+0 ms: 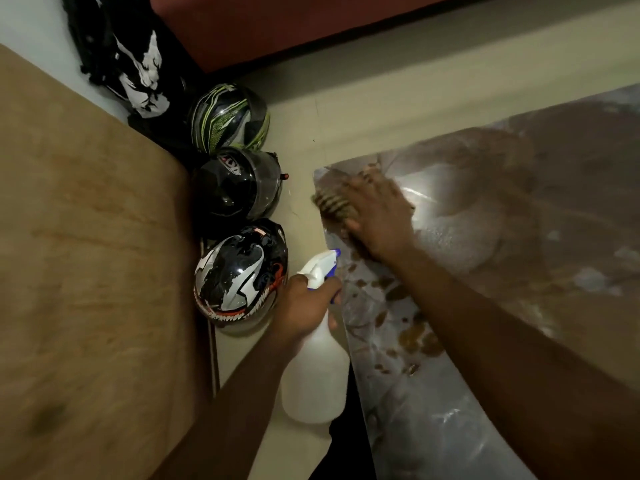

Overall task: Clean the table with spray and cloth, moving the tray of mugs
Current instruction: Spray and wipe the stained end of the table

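My left hand (304, 308) grips the neck of a white spray bottle (317, 375) with a blue trigger, held upright just off the table's left edge. My right hand (379, 220) presses a striped brownish cloth (332, 202) flat on the near left corner of the glossy table (502, 271). The cloth pokes out past my fingers at the corner and is blurred. The tabletop is shiny, with a leaf pattern and wet streaks under glare. No tray or mugs are in view.
Three helmets stand on the floor left of the table: a green-striped helmet (228, 116), a black helmet (239, 185) and a black-and-white helmet (240, 275). A brown wooden panel (86, 254) fills the left. A black printed garment (128, 53) hangs at the top left.
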{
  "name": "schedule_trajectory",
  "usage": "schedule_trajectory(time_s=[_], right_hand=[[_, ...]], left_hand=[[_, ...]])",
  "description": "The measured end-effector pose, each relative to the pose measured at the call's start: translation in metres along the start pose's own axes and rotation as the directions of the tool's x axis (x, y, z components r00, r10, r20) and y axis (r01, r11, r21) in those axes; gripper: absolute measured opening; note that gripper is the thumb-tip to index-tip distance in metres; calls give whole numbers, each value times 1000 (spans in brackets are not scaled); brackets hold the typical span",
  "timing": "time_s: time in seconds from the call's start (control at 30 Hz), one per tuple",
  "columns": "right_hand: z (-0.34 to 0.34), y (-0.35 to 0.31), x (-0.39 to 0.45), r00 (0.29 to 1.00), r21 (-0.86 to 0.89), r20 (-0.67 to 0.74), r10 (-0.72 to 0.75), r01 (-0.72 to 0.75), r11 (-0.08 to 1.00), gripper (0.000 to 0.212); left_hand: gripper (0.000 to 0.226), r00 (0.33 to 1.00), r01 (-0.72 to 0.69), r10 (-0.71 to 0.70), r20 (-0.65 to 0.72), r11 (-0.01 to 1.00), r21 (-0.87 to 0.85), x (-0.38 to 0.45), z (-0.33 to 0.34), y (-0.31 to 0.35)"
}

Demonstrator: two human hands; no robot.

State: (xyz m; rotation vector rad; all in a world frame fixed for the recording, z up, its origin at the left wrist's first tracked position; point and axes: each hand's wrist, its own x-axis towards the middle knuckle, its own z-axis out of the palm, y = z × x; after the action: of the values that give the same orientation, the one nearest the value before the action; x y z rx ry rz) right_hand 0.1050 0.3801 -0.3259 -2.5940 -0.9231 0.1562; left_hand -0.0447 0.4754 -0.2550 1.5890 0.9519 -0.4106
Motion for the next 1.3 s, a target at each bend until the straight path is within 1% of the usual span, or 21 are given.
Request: schedule_trajectory(time_s=[0.07, 0.13, 0.17, 0.23, 0.33, 0.4, 0.47, 0.57, 0.6, 0.63, 0.7, 0.77, 0.83, 0.93, 1.03, 1.07, 1.1, 1.17, 1.2, 1.27, 1.3], right_hand=[[3, -1, -43, 963, -10, 50, -267, 267, 964, 48], [-12, 27, -76, 933, -15, 84, -350, 353, 936, 51], [-19, 44, -85, 935, -21, 89, -343, 346, 938, 52], [-30, 68, -86, 977, -27, 83, -195, 197, 980, 53], [-23, 49, -70, 997, -21, -21, 80, -81, 997, 54], [-15, 25, -80, 999, 33, -32, 34, -33, 999, 54], [-12, 24, -117, 988, 62, 46, -147, 144, 988, 51], [-30, 62, -171, 900, 73, 162, -404, 398, 915, 58], [-36, 77, -173, 889, 63, 183, -420, 416, 907, 61], [-37, 85, -169, 911, 45, 179, -372, 370, 928, 61], [-39, 76, -149, 982, 8, 92, -165, 165, 986, 58], [-29, 40, -122, 999, 22, 38, -7, 6, 1000, 57], [-12, 3, -114, 987, 36, 85, -133, 131, 991, 54], [3, -5, -150, 859, 73, 169, -484, 479, 875, 51], [-10, 24, -180, 655, 162, 222, -722, 706, 690, 50], [-12, 34, -176, 621, 171, 225, -751, 733, 658, 51], [-13, 39, -166, 654, 157, 213, -726, 711, 686, 51], [-16, 34, -136, 826, 118, 152, -542, 530, 840, 51], [-15, 23, -124, 886, 86, 135, -444, 436, 896, 51], [-6, -8, -128, 943, 61, 110, -313, 307, 950, 49], [-1, -20, -142, 948, 81, 106, -299, 292, 953, 48]], left_hand=[[31, 999, 32, -30, -27, 996, 78, -10, 11, -10], [34, 999, 43, -46, 22, 992, 116, -23, 21, -17], [26, 998, 41, -46, 38, 993, 108, -30, 25, -19], [10, 998, 52, -53, 19, 995, 83, -39, 31, -20], [12, 996, 25, -19, -82, 997, 77, -49, 41, -25], [25, 993, 18, -11, -118, 998, 55, -58, 46, -27], [28, 995, 11, -13, -101, 1000, -24, -73, 49, -30], [38, 990, 8, -17, -137, 998, -66, -99, 56, -34], [42, 984, 5, -13, -180, 999, -42, -107, 60, -36], [43, 977, -7, 2, -212, 1000, -22, -112, 64, -39], [43, 976, -11, 1, -220, 999, -44, -125, 74, -45], [41, 982, -26, 10, -191, 996, -81, -132, 78, -54], [31, 980, -18, -5, -201, 994, -111, -137, 78, -63], [20, 953, 37, -63, -296, 995, -91, -138, 73, -79], [28, 985, 1, -23, -170, 992, -128, -149, 70, -88], [32, 992, -2, -16, -127, 990, -140, -152, 70, -91], [35, 993, -4, -12, -117, 992, -129, -153, 71, -95], [35, 987, 3, -13, -162, 998, -60, -150, 73, -99], [33, 981, 12, -22, -195, 999, -51, -149, 73, -100], [31, 972, 26, -46, -230, 996, -91, -148, 71, -102], [29, 977, 32, -57, -206, 992, -121, -149, 70, -101]])
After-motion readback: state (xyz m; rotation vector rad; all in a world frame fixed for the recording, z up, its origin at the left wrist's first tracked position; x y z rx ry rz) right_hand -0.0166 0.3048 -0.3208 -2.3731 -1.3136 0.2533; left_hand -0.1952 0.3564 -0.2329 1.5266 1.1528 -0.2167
